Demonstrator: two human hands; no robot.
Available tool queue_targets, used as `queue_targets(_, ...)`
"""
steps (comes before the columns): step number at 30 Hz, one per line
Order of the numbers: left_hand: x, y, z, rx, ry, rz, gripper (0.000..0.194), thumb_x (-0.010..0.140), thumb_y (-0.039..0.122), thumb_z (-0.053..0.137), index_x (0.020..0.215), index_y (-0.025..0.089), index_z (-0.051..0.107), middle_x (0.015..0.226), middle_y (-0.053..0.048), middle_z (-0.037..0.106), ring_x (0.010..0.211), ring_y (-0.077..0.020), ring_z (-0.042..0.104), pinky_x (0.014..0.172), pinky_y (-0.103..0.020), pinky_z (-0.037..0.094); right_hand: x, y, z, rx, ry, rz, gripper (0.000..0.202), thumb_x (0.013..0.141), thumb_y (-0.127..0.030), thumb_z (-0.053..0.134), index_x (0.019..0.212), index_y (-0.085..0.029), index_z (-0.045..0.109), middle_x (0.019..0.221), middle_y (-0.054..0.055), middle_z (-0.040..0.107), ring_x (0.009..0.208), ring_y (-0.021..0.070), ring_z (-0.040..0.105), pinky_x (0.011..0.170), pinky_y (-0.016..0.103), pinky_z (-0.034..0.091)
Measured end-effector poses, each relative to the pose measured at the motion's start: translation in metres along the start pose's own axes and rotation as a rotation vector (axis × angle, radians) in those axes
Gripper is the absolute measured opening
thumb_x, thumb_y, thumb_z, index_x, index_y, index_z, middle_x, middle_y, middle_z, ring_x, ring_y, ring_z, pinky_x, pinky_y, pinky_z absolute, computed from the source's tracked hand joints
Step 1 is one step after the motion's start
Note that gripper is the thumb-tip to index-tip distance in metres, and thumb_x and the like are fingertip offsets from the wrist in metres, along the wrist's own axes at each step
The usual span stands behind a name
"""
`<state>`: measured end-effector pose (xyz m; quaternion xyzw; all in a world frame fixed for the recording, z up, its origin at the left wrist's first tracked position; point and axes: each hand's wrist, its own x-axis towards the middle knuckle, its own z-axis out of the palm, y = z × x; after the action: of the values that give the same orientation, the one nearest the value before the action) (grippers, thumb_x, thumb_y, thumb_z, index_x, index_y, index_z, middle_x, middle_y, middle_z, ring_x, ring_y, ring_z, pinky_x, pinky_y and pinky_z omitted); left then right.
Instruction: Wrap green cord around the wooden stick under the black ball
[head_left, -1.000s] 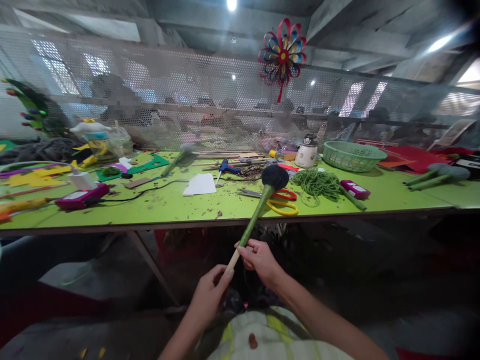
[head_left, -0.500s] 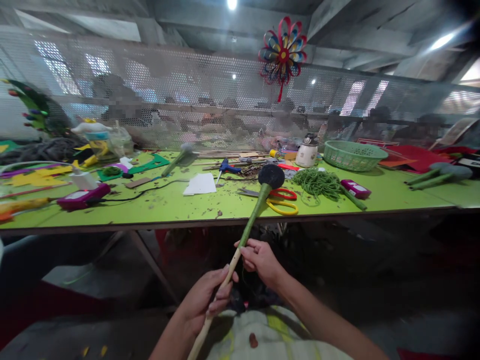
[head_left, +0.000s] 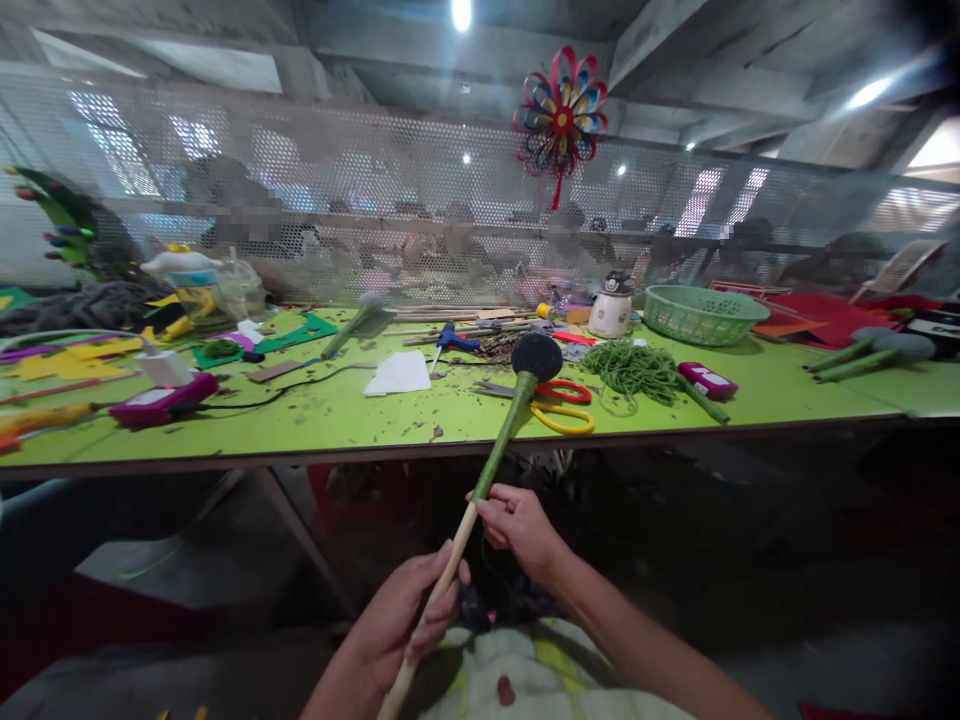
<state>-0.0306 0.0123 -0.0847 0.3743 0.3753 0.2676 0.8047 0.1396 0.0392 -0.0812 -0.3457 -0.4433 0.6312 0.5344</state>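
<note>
A long wooden stick slants up from my lap, with a dark round head at its far end. Green cord is wound tightly over its upper part, down to my right hand. My left hand is wrapped round the bare wood lower down. At the lower end of the winding, my right hand is closed in a pinch on the green cord against the stick; its fingertips are partly hidden. Behind the head lie scissors with red and yellow handles. A tangled heap of green cord rests to their right.
The green table has its front edge just beyond my hands. On it are a blue glue gun, white paper, a purple box, a green basket and a white bottle. Behind stands a perforated screen.
The view has shifted slightly. My right hand has come slightly down and left with the stick's winding; both hands keep their hold.
</note>
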Motion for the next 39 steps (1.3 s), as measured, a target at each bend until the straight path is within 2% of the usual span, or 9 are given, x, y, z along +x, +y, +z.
queue_targets(3,0.004,-0.002,0.001,0.122,0.134,0.068,0.042,0.079,0.055,0.05,0.082,0.015,0.061,0.038,0.006,0.044,0.027,-0.0059,0.031,0.029,-0.016,0.02,0.002,0.0,0.0,-0.009,0.029,-0.01,0.028,0.072,-0.037,0.069,0.08,-0.011,0.062,0.043,-0.012,0.031,0.038,0.0033,0.022,0.04,0.021,0.017)
queue_targets(8,-0.004,0.0,0.005,0.629,0.528,0.471,0.031,0.072,0.046,0.064,0.087,0.019,0.067,0.061,0.0,0.06,0.056,-0.0136,0.054,0.051,-0.019,0.041,0.005,0.003,0.003,-0.042,0.054,-0.028,0.027,0.072,-0.037,0.069,0.073,-0.012,0.059,0.043,-0.011,0.03,0.038,0.0031,0.021,0.039,0.021,0.015)
queue_targets(10,-0.007,0.002,0.006,0.527,0.46,0.38,0.034,0.073,0.048,0.062,0.086,0.017,0.067,0.052,0.003,0.054,0.045,-0.0103,0.047,0.042,-0.018,0.036,0.005,0.002,0.004,-0.03,0.039,-0.025,0.027,0.072,-0.038,0.069,0.071,-0.013,0.058,0.042,-0.011,0.031,0.038,0.0031,0.022,0.04,0.022,0.015)
queue_targets(13,-0.006,0.001,0.006,0.118,0.191,0.116,0.041,0.078,0.055,0.053,0.08,0.015,0.062,0.039,0.01,0.035,0.028,-0.0032,0.021,0.03,-0.014,0.016,0.004,0.001,0.005,0.001,0.005,-0.004,0.028,0.072,-0.039,0.069,0.072,-0.013,0.057,0.042,-0.012,0.031,0.038,0.0031,0.021,0.04,0.022,0.015)
queue_targets(16,-0.001,-0.003,0.004,-0.064,0.083,0.083,0.04,0.079,0.054,0.051,0.078,0.015,0.06,0.037,0.01,0.035,0.026,-0.0021,0.02,0.029,-0.013,0.014,0.005,0.0,0.006,0.001,0.008,0.008,0.03,0.071,-0.04,0.07,0.072,-0.014,0.056,0.042,-0.012,0.032,0.037,0.0032,0.021,0.04,0.022,0.015)
queue_targets(20,-0.003,0.0,-0.002,0.317,0.354,0.195,0.045,0.076,0.058,0.053,0.091,0.017,0.062,0.044,0.004,0.051,0.031,-0.0095,0.042,0.032,-0.017,0.03,0.011,-0.001,0.011,-0.078,0.073,-0.007,0.034,0.068,-0.043,0.071,0.065,-0.015,0.053,0.042,-0.012,0.03,0.037,0.003,0.021,0.038,0.022,0.015)
queue_targets(24,-0.012,0.006,-0.006,0.751,0.558,0.464,0.035,0.071,0.045,0.065,0.096,0.021,0.067,0.068,-0.003,0.067,0.065,-0.0189,0.062,0.059,-0.023,0.045,0.015,0.0,0.018,-0.077,0.088,-0.02,0.037,0.067,-0.047,0.07,0.064,-0.015,0.05,0.042,-0.013,0.026,0.037,0.0028,0.02,0.038,0.021,0.013)
queue_targets(31,-0.004,-0.005,-0.006,0.016,0.147,0.093,0.04,0.072,0.05,0.065,0.092,0.015,0.062,0.043,0.01,0.036,0.029,-0.0014,0.019,0.03,-0.014,0.012,0.008,-0.001,0.017,0.033,0.003,0.05,0.032,0.07,-0.04,0.071,0.078,-0.012,0.058,0.04,-0.012,0.033,0.037,0.003,0.021,0.04,0.021,0.016)
queue_targets(39,-0.004,-0.009,-0.016,-0.257,-0.116,0.056,0.023,0.079,0.038,0.062,0.088,0.016,0.062,0.046,0.01,0.035,0.029,0.0004,0.016,0.028,-0.013,0.013,0.008,-0.008,0.012,0.025,-0.05,0.112,0.033,0.069,-0.04,0.073,0.077,-0.011,0.058,0.039,-0.012,0.035,0.036,0.0024,0.02,0.04,0.021,0.012)
